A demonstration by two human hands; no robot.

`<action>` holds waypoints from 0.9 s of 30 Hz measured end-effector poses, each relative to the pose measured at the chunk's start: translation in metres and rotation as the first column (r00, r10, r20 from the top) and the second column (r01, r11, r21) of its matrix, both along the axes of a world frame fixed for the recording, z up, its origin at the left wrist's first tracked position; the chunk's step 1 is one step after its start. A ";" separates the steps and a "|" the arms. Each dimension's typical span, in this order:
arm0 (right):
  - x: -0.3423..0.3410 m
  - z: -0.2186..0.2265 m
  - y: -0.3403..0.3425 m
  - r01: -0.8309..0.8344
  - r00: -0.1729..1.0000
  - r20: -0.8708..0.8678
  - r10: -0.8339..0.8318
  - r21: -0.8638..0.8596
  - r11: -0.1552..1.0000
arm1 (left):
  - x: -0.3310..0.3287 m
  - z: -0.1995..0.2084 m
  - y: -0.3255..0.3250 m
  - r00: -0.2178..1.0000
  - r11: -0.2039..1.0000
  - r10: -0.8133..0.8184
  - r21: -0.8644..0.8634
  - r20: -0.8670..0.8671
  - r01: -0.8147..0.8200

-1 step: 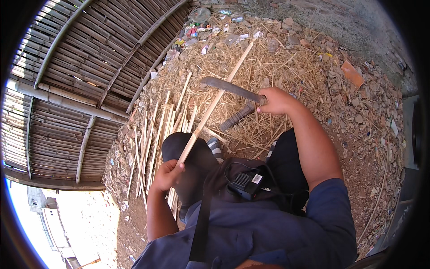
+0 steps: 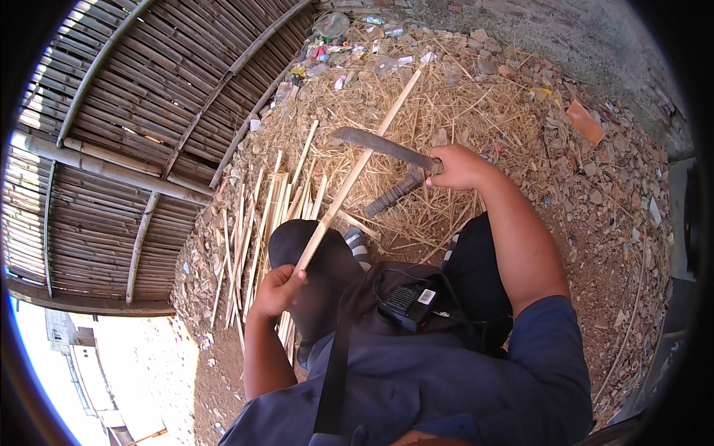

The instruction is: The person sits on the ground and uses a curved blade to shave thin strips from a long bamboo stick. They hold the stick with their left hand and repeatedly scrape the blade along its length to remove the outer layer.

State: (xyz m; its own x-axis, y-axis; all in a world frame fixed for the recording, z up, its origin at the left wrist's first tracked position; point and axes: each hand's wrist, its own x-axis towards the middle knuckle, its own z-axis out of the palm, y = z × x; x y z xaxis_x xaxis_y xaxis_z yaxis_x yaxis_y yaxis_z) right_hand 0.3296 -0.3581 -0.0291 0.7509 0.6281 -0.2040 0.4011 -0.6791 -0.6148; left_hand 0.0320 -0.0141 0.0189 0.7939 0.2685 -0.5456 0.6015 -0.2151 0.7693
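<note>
My left hand (image 2: 277, 290) is closed around the lower end of a long pale bamboo strip (image 2: 372, 141), which slants up and to the right over the ground. My right hand (image 2: 455, 167) grips the handle of a machete. Its dark blade (image 2: 379, 143) points left and meets the strip about halfway along. A dark ribbed object (image 2: 393, 195), maybe a sheath or a second handle, lies on the straw just below the blade. My knees in dark trousers sit under both hands.
A heap of split bamboo strips (image 2: 256, 215) lies left of my knee. A bamboo slat wall (image 2: 111, 149) fills the left side. Straw-like shavings (image 2: 476, 104) cover the ground ahead, with litter (image 2: 327, 44) at the far edge and rubble (image 2: 595, 186) at right.
</note>
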 end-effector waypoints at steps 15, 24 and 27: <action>0.000 -0.002 0.001 -0.001 1.000 -0.016 0.001 0.012 1.000 | -0.001 -0.003 0.002 1.000 1.000 0.007 0.006 -0.007 -0.007; 0.000 -0.003 0.001 -0.014 1.000 -0.008 0.014 0.016 1.000 | -0.001 -0.004 0.004 1.000 1.000 -0.013 -0.008 0.011 0.013; 0.001 -0.005 0.001 -0.017 1.000 -0.001 0.017 0.017 1.000 | -0.001 -0.003 0.003 1.000 1.000 -0.007 -0.005 0.004 0.007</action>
